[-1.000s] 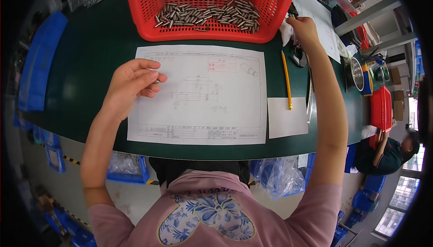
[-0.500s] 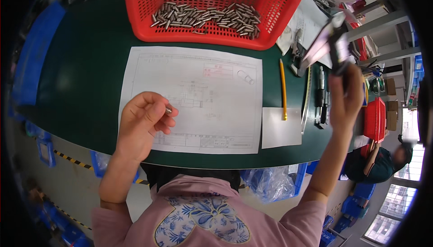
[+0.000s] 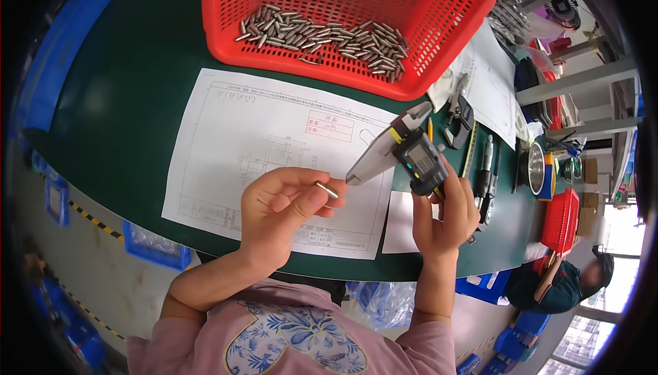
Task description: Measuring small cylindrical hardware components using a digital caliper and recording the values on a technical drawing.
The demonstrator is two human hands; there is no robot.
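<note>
Green table [image 3: 130, 107] underneath, and your left hand [image 3: 277, 209] pinches a metal pin [image 3: 327, 190] above the paper drawing [image 3: 226, 125]; your right hand [image 3: 447, 216] grips the caliper [image 3: 423, 161], tips near the pin!

A small, shiny metal pin [image 3: 327, 190] is pinched in the left fingers [image 3: 296, 176], sloping down to the right in the view. A caliper [image 3: 423, 161], dark-bodied with a small display and yellow markings, is gripped in the right fingers [image 3: 458, 202]; its long grey jaws are pointed left and downward, their tips held near the pin.
</note>
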